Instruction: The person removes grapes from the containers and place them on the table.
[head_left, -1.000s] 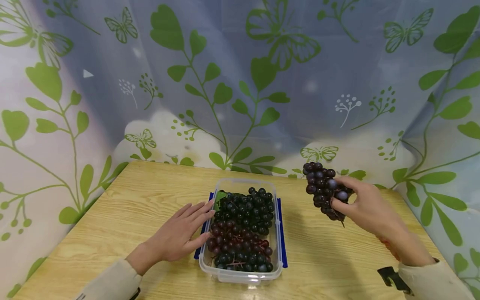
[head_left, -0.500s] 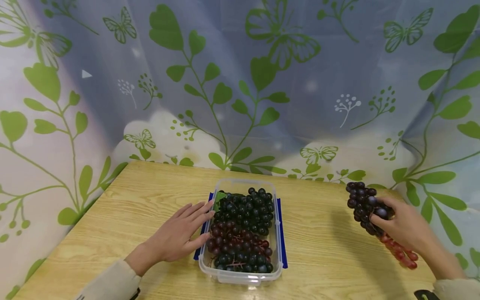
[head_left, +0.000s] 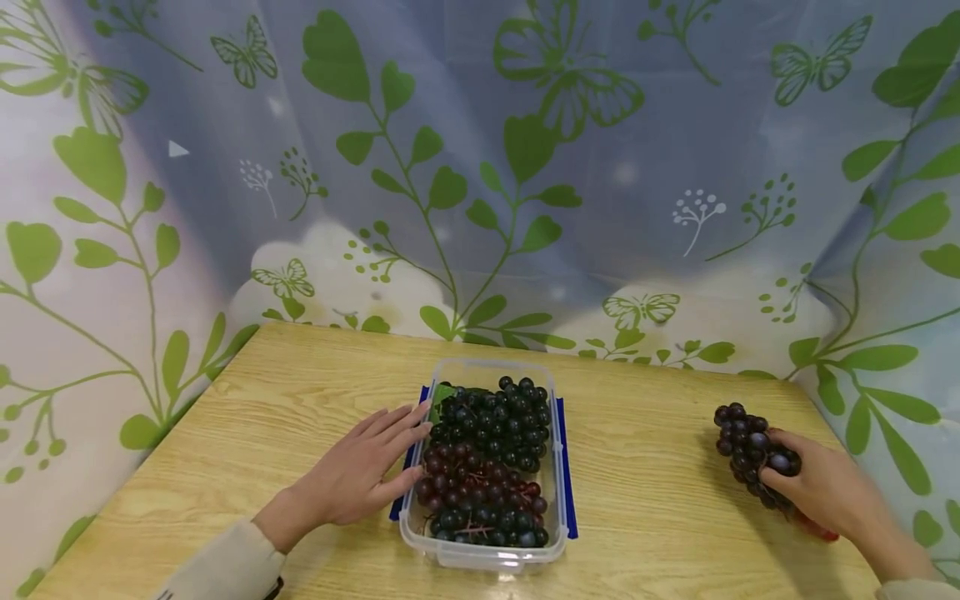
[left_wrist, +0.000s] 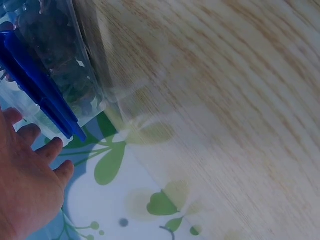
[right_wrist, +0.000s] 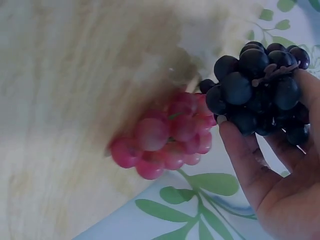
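Note:
My right hand (head_left: pixel 828 483) grips a bunch of dark purple grapes (head_left: pixel 753 454) low over the right side of the table. In the right wrist view, fingers and thumb curl round the dark bunch (right_wrist: pixel 255 90). A bunch of red grapes (right_wrist: pixel 165 135) lies on the table beside it, mostly hidden under the hand in the head view. My left hand (head_left: pixel 360 467) is spread flat, its fingertips at the left rim of a clear plastic container (head_left: pixel 483 560). Inside it lie black-green grapes (head_left: pixel 495 421) at the far end, with dark red grapes (head_left: pixel 468 479) and more dark ones nearer.
Blue side clips (head_left: pixel 567 475) hang folded down along both long sides of the container. The wood-grain table (head_left: pixel 637 450) ends at the back against a patterned cloth (head_left: pixel 480 208) with green leaves and butterflies, which also rises at the sides.
My right hand has carried the dark grapes rightward and down, close to the table next to the red grapes. The left hand has stayed at the container's rim.

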